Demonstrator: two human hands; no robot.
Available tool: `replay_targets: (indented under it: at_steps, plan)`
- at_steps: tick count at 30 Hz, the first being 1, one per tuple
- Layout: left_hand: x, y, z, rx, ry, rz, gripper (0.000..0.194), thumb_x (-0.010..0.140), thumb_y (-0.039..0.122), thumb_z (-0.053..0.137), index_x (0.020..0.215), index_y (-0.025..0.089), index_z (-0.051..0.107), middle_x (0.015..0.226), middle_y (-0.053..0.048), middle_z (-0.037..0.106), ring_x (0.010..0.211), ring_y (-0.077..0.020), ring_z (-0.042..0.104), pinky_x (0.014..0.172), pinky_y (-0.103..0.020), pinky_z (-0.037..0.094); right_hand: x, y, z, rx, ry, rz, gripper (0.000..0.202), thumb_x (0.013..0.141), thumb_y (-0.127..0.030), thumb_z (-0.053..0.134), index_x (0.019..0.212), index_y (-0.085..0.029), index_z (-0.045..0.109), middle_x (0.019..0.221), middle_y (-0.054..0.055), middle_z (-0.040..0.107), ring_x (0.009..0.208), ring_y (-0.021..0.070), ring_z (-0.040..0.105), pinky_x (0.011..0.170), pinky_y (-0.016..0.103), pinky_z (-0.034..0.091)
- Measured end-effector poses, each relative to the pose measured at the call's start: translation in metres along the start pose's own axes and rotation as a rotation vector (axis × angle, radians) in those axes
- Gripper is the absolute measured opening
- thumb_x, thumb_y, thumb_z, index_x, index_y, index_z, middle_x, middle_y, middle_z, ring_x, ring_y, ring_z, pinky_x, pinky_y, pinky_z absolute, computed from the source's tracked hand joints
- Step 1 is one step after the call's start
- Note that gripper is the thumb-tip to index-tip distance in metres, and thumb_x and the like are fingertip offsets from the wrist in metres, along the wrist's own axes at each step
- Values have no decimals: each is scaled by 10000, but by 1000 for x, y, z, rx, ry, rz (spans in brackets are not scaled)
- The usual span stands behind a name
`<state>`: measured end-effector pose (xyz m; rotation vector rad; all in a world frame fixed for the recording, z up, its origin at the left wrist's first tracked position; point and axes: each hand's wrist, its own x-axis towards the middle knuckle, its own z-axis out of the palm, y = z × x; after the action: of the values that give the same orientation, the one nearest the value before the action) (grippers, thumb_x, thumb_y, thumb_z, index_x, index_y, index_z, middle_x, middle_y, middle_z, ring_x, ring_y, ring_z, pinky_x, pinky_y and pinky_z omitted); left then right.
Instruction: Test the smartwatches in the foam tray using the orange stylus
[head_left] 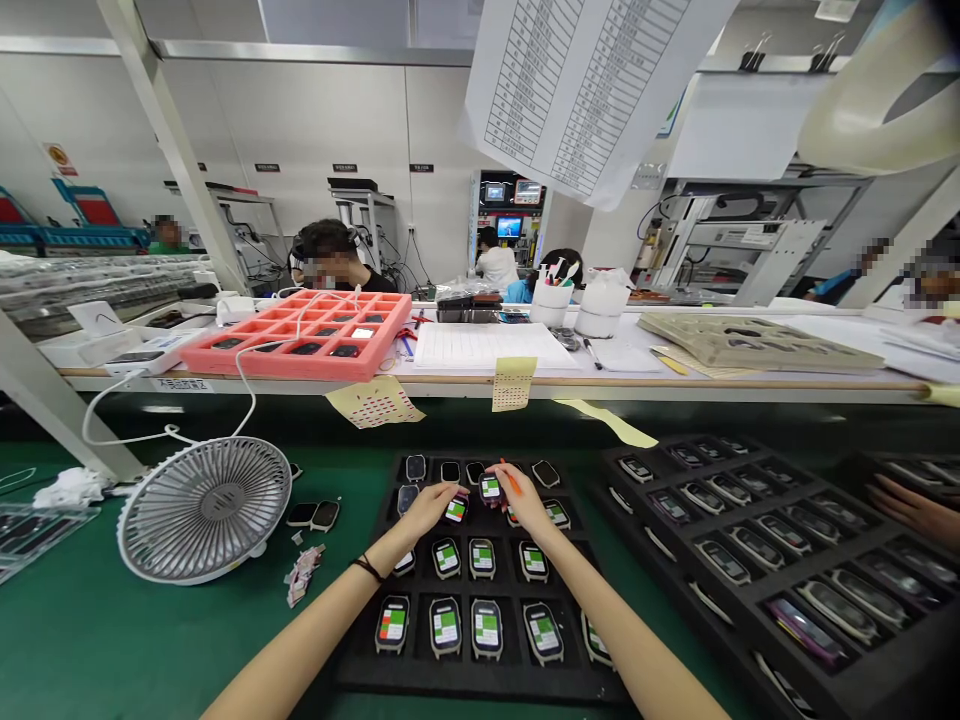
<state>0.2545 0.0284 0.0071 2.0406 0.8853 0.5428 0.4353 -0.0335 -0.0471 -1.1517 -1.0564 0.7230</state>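
A black foam tray [469,670] holds several smartwatch units, many with lit green and white screens. My left hand [433,507] is closed on a lit watch [456,509] near the tray's upper middle. Just to its right, my right hand [517,492] grips another lit watch [490,487], and a thin orange tool [511,478] shows by its fingers. The two watches are close together. Below my hands, rows of lit watches lie in their compartments; one at the lower left [392,624] shows red on its screen.
A white fan [205,510] and two dark watch units [313,515] stand left on the green mat. Stacked black trays [675,560] of watches lie right, with another person's hand [919,512] beyond. A pink tray [300,365] sits on the shelf.
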Motion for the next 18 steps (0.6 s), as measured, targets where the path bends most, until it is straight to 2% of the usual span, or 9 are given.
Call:
replay_targets:
  at_steps: [4,7,9,11,14,16,18]
  plan:
    - [-14,7,-4,70,-113,92,384,835,397,537,1157,194,585,1156,-55,615,1013,-192,576,882,-296,456,-1,-3,3,101,-23,30,495,753,-638,504,902,-173,583,608,9,560,473,149,542,406,243,395]
    - [-21,9,-11,87,-245,122,606,788,353,610,1343,220,406,1330,-88,479,893,-158,593,788,-282,491,-2,-9,3,188,-44,64,515,732,-650,522,912,-170,567,601,-3,545,449,144,541,383,238,394]
    - [-21,10,-16,50,-315,114,690,741,283,645,1369,246,360,1377,-90,413,814,-126,583,710,-257,497,-1,-14,2,237,-50,80,532,711,-654,545,917,-164,558,597,-9,539,438,140,540,373,233,396]
    - [-16,9,-21,-1,-364,94,684,684,211,666,1320,249,417,1304,-68,473,831,-127,572,704,-244,489,0,-18,0,275,-47,86,542,694,-647,571,921,-156,557,595,-7,547,436,135,543,376,227,403]
    - [-5,8,-28,-139,-401,-42,617,607,144,687,1195,216,516,975,-16,603,856,-147,576,735,-244,475,0,-24,-3,317,-32,80,536,694,-627,596,930,-147,559,591,-3,557,453,129,554,392,214,416]
    - [0,8,-30,-275,-377,-177,635,538,107,728,1139,180,538,841,-2,607,834,-159,591,743,-256,477,-1,-25,-4,339,-21,75,546,692,-630,601,935,-144,555,600,1,564,458,127,557,392,210,421]
    - [2,8,-29,-385,-320,-276,680,472,86,776,1107,148,540,828,-18,617,815,-172,608,760,-285,492,-2,-24,-3,355,-16,76,562,684,-640,609,935,-140,550,605,4,567,457,131,561,384,213,428]
